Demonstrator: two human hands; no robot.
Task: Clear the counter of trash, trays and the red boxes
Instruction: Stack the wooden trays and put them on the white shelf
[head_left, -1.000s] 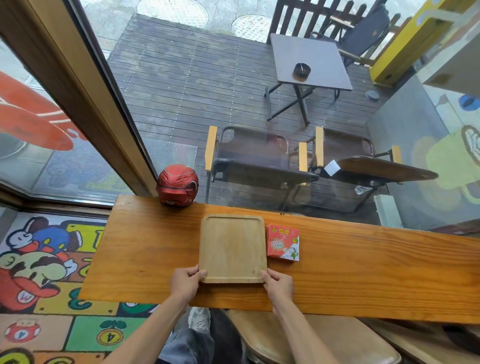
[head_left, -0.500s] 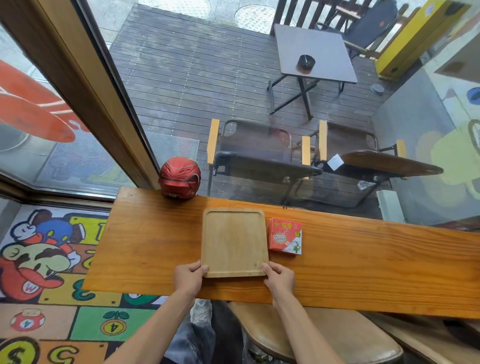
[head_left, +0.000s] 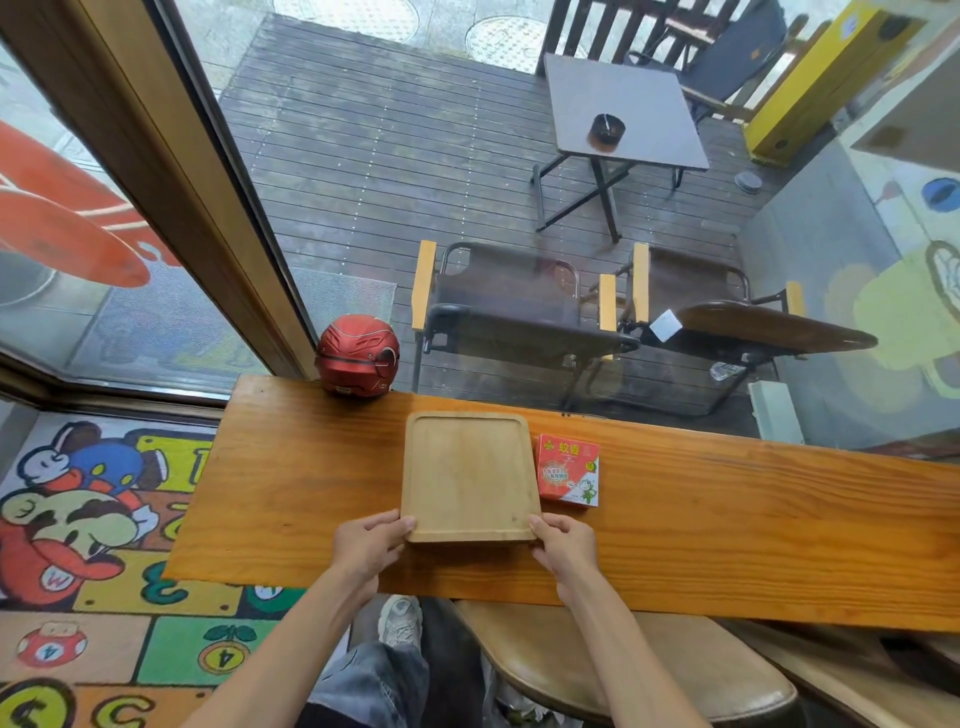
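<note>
An empty wooden tray (head_left: 469, 475) lies flat on the long wooden counter (head_left: 727, 525), in the middle. My left hand (head_left: 370, 544) grips its near left corner and my right hand (head_left: 565, 543) grips its near right corner. A red box (head_left: 568, 470) with printed labels lies on the counter just right of the tray, close to its edge.
A red helmet (head_left: 357, 355) rests at the counter's far edge against the window frame, left of the tray. A brown stool seat (head_left: 623, 670) sits under the counter's near edge. Glass runs along the counter's far side.
Both hands keep the same hold on the tray's near corners. The tray and red box stay put on the counter; only the view has shifted slightly.
</note>
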